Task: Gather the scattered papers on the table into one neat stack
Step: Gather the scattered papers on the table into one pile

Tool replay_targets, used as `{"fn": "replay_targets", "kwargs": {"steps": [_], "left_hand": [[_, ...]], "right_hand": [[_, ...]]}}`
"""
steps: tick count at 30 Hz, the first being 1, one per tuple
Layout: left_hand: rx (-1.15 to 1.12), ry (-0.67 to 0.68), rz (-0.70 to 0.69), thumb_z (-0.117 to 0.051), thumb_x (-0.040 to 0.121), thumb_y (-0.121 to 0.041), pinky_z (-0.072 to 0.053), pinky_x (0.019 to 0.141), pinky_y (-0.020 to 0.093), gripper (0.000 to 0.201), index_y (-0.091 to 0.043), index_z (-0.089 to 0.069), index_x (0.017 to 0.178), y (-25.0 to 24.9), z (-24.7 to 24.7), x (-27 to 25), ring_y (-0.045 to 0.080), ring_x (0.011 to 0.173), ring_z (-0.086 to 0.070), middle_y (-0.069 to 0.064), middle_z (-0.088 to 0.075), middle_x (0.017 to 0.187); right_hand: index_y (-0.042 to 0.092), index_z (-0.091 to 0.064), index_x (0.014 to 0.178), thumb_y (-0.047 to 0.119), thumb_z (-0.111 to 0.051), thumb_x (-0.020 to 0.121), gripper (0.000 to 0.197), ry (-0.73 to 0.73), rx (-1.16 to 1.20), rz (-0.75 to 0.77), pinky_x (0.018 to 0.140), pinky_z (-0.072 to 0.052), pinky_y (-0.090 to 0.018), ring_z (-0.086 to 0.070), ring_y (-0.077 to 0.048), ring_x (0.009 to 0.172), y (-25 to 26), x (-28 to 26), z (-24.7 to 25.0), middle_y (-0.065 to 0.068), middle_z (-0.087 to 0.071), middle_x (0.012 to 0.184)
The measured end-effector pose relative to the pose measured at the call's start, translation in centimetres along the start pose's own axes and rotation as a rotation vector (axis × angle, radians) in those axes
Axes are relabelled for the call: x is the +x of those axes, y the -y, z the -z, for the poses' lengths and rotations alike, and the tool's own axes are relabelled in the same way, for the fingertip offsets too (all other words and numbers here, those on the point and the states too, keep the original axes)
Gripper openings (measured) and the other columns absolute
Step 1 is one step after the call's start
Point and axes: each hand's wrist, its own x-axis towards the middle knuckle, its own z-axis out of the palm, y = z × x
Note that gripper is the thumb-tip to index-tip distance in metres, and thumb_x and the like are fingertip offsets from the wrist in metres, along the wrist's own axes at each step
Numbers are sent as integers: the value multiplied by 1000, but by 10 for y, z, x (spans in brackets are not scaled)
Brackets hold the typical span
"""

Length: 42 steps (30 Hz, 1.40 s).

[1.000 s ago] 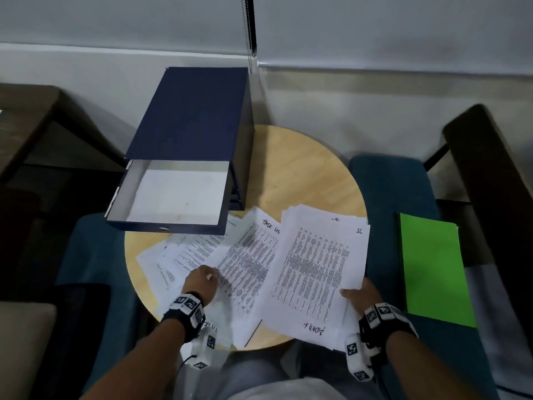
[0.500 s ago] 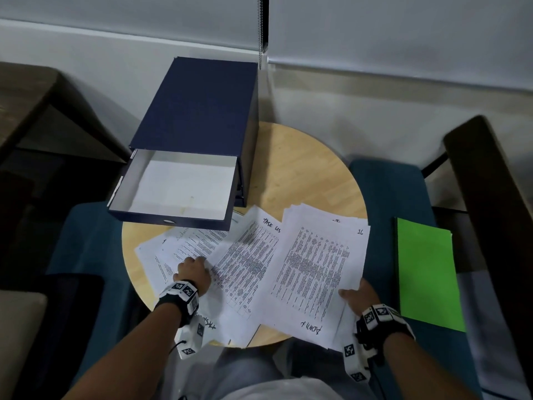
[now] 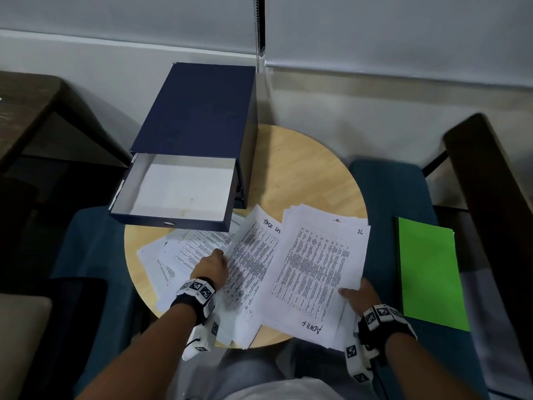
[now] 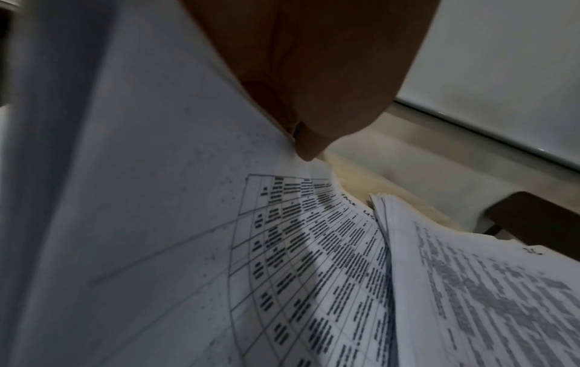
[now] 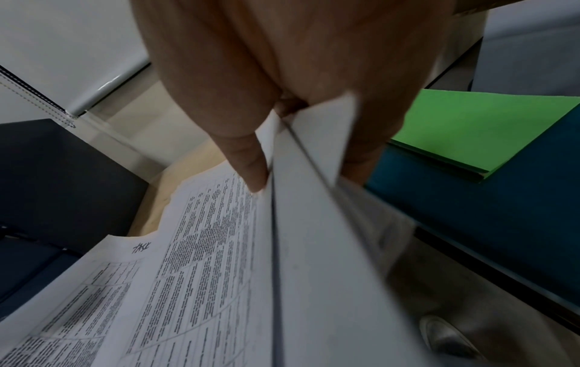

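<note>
Printed papers lie spread over the near half of a round wooden table. My right hand grips the near right corner of the thickest stack, thumb on top and fingers beneath. My left hand pinches the left edge of the middle sheets, marked "Task"; that edge curls up off the table. More loose sheets lie fanned to the left, their far ends tucked under the open drawer. Stack and middle sheets overlap.
A dark blue drawer box stands at the table's back left, its white-lined drawer pulled out over the papers. A green folder lies on the blue seat to the right. Dark wooden furniture flanks both sides.
My left hand has moved from lying on the left sheets to pinching the middle sheets' left edge, which now lifts. My right hand keeps its hold on the stack.
</note>
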Motion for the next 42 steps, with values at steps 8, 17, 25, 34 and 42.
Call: {"fn": "replay_targets", "kwargs": {"steps": [8,17,25,34,42], "left_hand": [[114,-49,-112,-42,100,-22,-53,72,35,23,-9,-60,107,-30,20,-16,28,80,-62,14,-68,95],[78,-314,-351,-49,97,-20,-34,57,29,17,-13,-64,95,-81,78,-75,31,64,-58,12,-70,76],[-133,-593,-662,-54,94,-24,-42,45,28,19,-10,-67,92,-108,107,-74,33,50,-58,8,-63,60],[-717,-374,-519,-52,101,-23,-50,61,26,16,-10,-60,98,-118,81,-59,12,70,-61,0,-67,80],[-356,183,-179,-44,101,-40,-49,98,40,51,-16,-34,145,-88,-25,-11,31,115,-62,17,-62,131]], "right_hand": [[1,-48,134,8,-70,83,56,-16,-37,-16,97,-44,-35,-57,-34,117,1,-2,3,-17,-59,130],[-1,-43,138,12,-71,82,64,15,-99,-66,102,-43,-42,-53,-36,122,0,1,11,-20,-53,136],[-3,-43,139,13,-73,82,66,74,-92,-43,103,-42,-44,-54,-37,121,1,6,6,-22,-53,136],[-2,-41,142,44,-41,100,63,64,255,-79,108,-31,-36,-44,-34,132,32,-12,7,-20,-45,144],[18,-70,112,95,-24,64,101,202,539,-204,102,-44,-50,-66,-33,105,12,-9,12,-13,-72,109]]}}
